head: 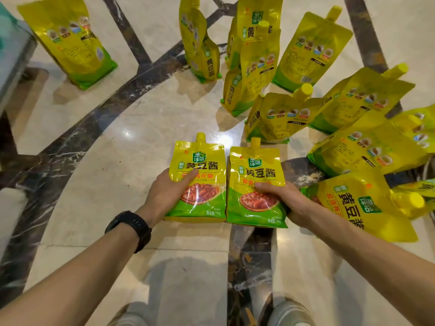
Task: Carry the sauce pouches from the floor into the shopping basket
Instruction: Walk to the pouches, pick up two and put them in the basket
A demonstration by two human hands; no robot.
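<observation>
Two yellow-green sauce pouches with spouts are side by side in front of me. My left hand [164,192] grips the left pouch [200,161] at its left edge, thumb across the front. My right hand [282,201] grips the right pouch [255,165] at its lower right, thumb on the front. Whether the two pouches touch the floor I cannot tell. Several more pouches stand on the marble floor ahead and to the right. One pouch [357,208] lies flat beside my right hand. No shopping basket is in view.
A lone pouch [70,43] stands at the far left. A pale piece of furniture [11,55] runs along the left edge. My two shoes [289,314] are at the bottom. The floor [106,184] is glossy marble with dark inlay bands.
</observation>
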